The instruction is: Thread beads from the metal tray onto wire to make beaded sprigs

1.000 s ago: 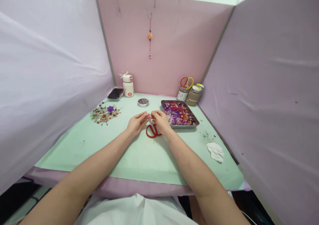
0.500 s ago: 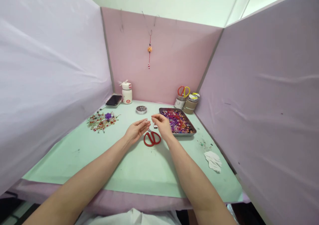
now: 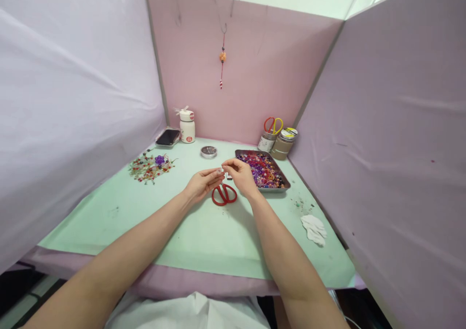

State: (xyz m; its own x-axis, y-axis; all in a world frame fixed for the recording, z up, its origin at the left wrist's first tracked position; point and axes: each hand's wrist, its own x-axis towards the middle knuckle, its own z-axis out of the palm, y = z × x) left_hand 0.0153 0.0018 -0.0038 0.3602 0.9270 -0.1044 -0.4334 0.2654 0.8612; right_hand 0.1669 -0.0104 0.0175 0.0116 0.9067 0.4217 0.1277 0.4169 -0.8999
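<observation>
My left hand [image 3: 204,182] is closed in a pinch above the middle of the table, palm turned inward. My right hand [image 3: 241,175] meets it from the right, thumb and index finger pressed together at the left fingertips. Something tiny and pale shows between the fingertips, too small to name. Just below the hands lie scissors with red handles [image 3: 224,194], their blades mostly hidden. Beside my right hand stands a metal tray [image 3: 271,190] full of purple, red and amber beads [image 3: 260,170] and red cord.
A pile of beaded strands [image 3: 147,169] lies at left. Behind are a phone [image 3: 168,137], a white bottle [image 3: 187,127], a round tin [image 3: 208,152], a cup with scissors [image 3: 267,141] and a jar [image 3: 283,145]. A white glove [image 3: 313,229] lies at right. A beaded pendant [image 3: 223,57] hangs from a hook.
My right hand has moved in to the left hand, so the fingertips now meet where a small gap was. The head view has tilted down slightly.
</observation>
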